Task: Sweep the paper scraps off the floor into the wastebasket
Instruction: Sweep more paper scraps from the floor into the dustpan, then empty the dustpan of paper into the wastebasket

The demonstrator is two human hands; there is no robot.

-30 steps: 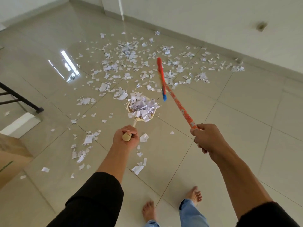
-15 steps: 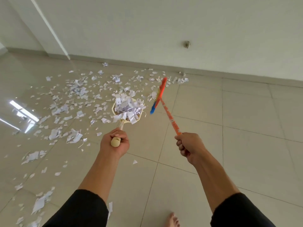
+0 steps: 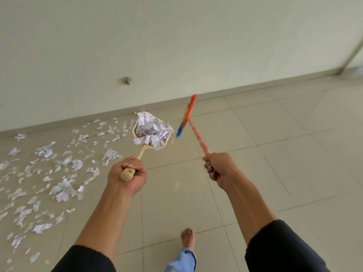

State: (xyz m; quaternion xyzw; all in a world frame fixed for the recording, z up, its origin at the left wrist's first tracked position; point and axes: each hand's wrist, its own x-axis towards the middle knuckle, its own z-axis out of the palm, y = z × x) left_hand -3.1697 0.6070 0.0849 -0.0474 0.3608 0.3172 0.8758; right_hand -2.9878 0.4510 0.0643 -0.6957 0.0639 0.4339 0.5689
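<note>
My left hand [image 3: 127,174] grips the cream handle of a dustpan [image 3: 141,152], held up off the floor. A heap of white paper scraps [image 3: 152,129] fills the pan. My right hand [image 3: 219,168] grips the orange stick of a broom [image 3: 197,136], whose orange head with blue bristles [image 3: 183,124] hangs in the air just right of the pan. Several loose paper scraps [image 3: 49,177] lie scattered over the floor to the left. No wastebasket is in view.
A pale wall [image 3: 176,46] with a small socket [image 3: 127,81] runs across the back, meeting the tiled floor [image 3: 284,154]. My bare foot [image 3: 188,239] steps forward at the bottom. A wall corner [image 3: 351,54] shows at the far right.
The view has swung to the right, so the scattered scraps now lie further left. Both hands still carry the loaded dustpan and the broom, raised off the floor.
</note>
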